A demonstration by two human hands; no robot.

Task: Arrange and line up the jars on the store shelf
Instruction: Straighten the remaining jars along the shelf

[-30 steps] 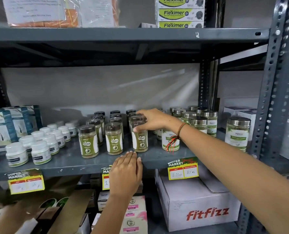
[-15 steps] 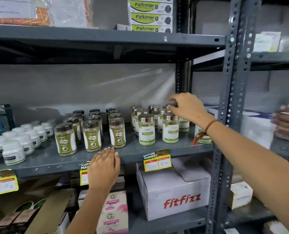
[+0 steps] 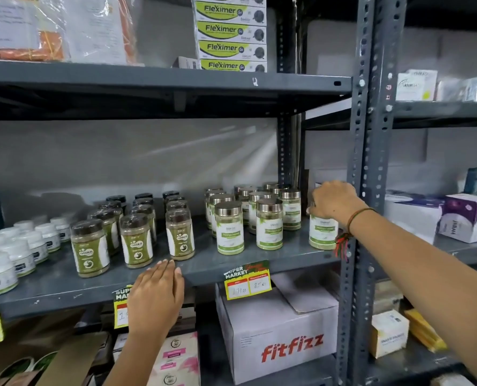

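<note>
On the grey middle shelf [image 3: 259, 263] stand three groups of jars. Dark-lidded green-label jars [image 3: 136, 240] form rows at centre left. Silver-lidded white-label jars [image 3: 229, 231] form rows at centre right. One more silver-lidded jar [image 3: 323, 234] stands alone at the shelf's right end, beside the upright post. My right hand [image 3: 334, 201] is closed over the top of this lone jar, hiding its lid. My left hand [image 3: 157, 296] lies flat against the shelf's front edge, fingers together, holding nothing, just below the dark-lidded jars.
Small white tubs [image 3: 23, 252] fill the shelf's left end. A perforated steel post [image 3: 365, 190] stands right of my right hand. Fleximer boxes [image 3: 231, 37] are stacked on the shelf above. A fitfizz carton [image 3: 281, 338] sits below. Boxes [image 3: 465, 215] fill the neighbouring rack.
My right hand left the dark-lidded jars, passed over the silver-lidded rows and now grips the lone jar at the right end. The view swung right. My left hand stayed on the shelf edge.
</note>
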